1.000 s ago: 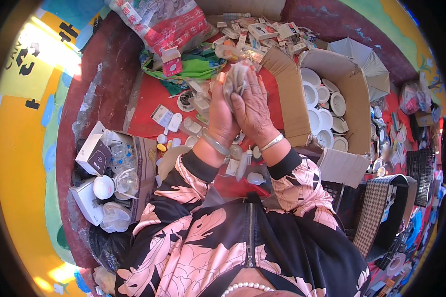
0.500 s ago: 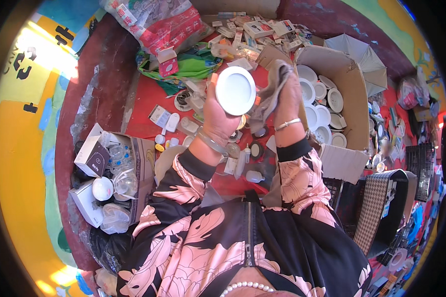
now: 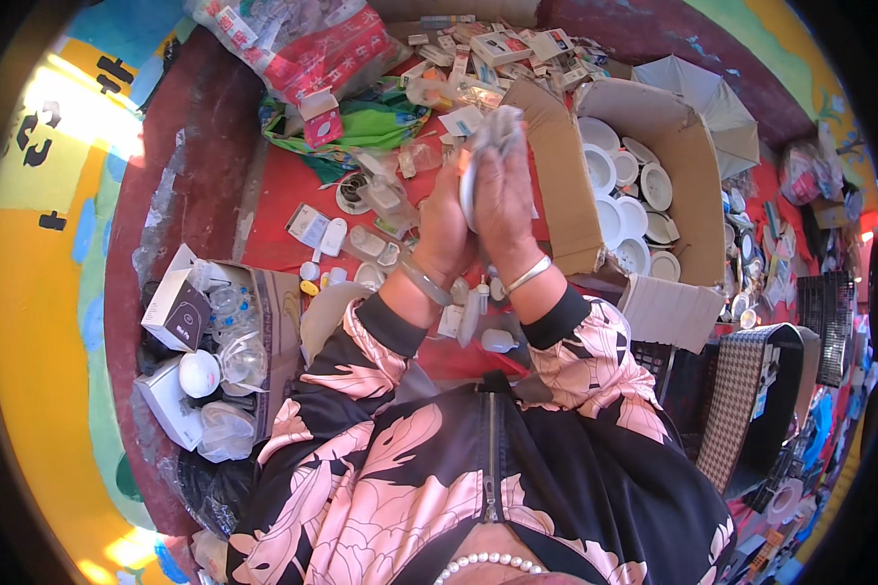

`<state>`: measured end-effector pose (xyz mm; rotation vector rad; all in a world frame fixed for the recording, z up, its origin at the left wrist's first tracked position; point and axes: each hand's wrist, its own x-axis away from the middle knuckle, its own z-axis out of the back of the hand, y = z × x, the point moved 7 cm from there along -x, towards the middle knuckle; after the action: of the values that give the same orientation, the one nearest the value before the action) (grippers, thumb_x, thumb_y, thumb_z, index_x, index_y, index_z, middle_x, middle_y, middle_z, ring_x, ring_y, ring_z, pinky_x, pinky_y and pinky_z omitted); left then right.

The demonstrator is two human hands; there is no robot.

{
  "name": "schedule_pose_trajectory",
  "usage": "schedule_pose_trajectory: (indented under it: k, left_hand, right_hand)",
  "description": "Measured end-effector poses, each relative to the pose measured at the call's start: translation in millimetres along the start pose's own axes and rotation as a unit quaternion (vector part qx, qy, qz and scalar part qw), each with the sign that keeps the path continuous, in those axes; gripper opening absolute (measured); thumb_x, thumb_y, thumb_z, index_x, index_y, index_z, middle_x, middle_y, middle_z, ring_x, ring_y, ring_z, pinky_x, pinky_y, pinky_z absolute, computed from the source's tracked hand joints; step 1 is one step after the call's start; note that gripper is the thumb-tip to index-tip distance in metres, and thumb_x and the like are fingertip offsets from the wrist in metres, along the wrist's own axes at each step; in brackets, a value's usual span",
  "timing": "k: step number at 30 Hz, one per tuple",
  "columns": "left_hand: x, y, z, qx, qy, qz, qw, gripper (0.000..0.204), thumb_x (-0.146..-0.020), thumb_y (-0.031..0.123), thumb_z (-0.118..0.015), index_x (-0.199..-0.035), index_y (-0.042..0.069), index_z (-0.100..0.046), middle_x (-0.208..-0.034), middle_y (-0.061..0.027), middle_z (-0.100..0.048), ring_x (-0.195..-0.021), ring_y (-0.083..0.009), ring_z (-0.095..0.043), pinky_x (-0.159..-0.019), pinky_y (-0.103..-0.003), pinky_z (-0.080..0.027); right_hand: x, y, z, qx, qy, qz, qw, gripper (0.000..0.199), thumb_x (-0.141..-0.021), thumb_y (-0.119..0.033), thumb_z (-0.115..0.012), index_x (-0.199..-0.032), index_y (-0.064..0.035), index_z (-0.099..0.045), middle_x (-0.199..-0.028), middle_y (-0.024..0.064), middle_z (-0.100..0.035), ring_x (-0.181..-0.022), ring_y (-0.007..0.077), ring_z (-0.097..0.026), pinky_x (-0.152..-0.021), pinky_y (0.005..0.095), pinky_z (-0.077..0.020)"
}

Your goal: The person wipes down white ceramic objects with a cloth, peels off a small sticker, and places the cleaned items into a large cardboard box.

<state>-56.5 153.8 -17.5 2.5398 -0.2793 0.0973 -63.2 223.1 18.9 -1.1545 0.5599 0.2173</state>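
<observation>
A round white downlight (image 3: 467, 193) is turned edge-on between my two hands, in front of me over the red sheet. My left hand (image 3: 442, 227) grips it from the left, fingers closed around its back. Pressed against its face is my right hand (image 3: 507, 200), with a grey cloth (image 3: 500, 127) bunched at the fingertips; most of the cloth and the disc are hidden by that hand. To the right, a cardboard box (image 3: 693, 166) with raised flaps holds several similar white downlights (image 3: 633, 218).
Small cartons (image 3: 502, 49) are heaped at the back, beside a red and white plastic bag (image 3: 307, 49). An open carton of plastic parts (image 3: 281, 327) stands at left. Loose fittings (image 3: 371, 244) lie on the red sheet. A grey umbrella (image 3: 717, 112) rests behind the box.
The downlight has turned from face-up to edge-on. My right hand has moved left with the cloth and now presses against the disc. The view has shifted slightly.
</observation>
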Motion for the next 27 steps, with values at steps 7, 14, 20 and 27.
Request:
schedule_pose_trajectory:
  k: [7,14,20,27]
  left_hand:
    - [-5,27,1,0.082,-0.012,-0.045,0.996,0.052,-0.094,0.044,-0.032,-0.122,0.003,-0.048,-0.119,-0.0105,-0.055,-0.109,-0.0237,-0.052,-0.097,-0.035,-0.039]
    - [-8,35,20,0.055,-0.011,-0.034,0.998,0.052,-0.094,0.047,-0.030,-0.111,0.004,-0.053,-0.105,-0.0087,-0.059,-0.097,-0.0217,-0.056,-0.088,-0.034,-0.044]
    - [-11,21,9,0.053,-0.036,-0.024,0.998,0.056,-0.094,0.045,-0.029,-0.123,0.000,-0.046,-0.120,-0.0143,-0.053,-0.110,-0.0265,-0.051,-0.098,-0.036,-0.038]
    - [-4,43,23,0.012,0.006,-0.024,1.000,0.056,-0.092,0.049,-0.035,-0.118,0.002,-0.050,-0.115,-0.0128,-0.056,-0.105,-0.0247,-0.055,-0.094,-0.036,-0.042]
  right_hand:
    - [13,10,-4,-0.027,0.019,0.067,0.997,0.036,-0.089,-0.014,-0.051,-0.121,0.0019,-0.050,-0.128,0.0240,-0.045,-0.121,0.0371,-0.041,-0.104,0.0377,-0.0295]
    - [22,-32,-17,-0.068,-0.096,0.168,0.979,0.034,-0.085,-0.008,-0.054,-0.118,-0.0004,-0.052,-0.124,0.0186,-0.050,-0.119,0.0341,-0.045,-0.103,0.0422,-0.0297]
    - [14,-13,-8,0.027,-0.040,0.109,0.993,0.035,-0.085,-0.006,-0.053,-0.119,-0.0005,-0.052,-0.125,0.0207,-0.049,-0.119,0.0359,-0.045,-0.102,0.0394,-0.0316]
    - [33,-39,-19,-0.042,-0.115,0.172,0.977,0.038,-0.084,-0.008,-0.053,-0.121,0.0026,-0.047,-0.130,0.0227,-0.043,-0.121,0.0385,-0.041,-0.103,0.0429,-0.0294]
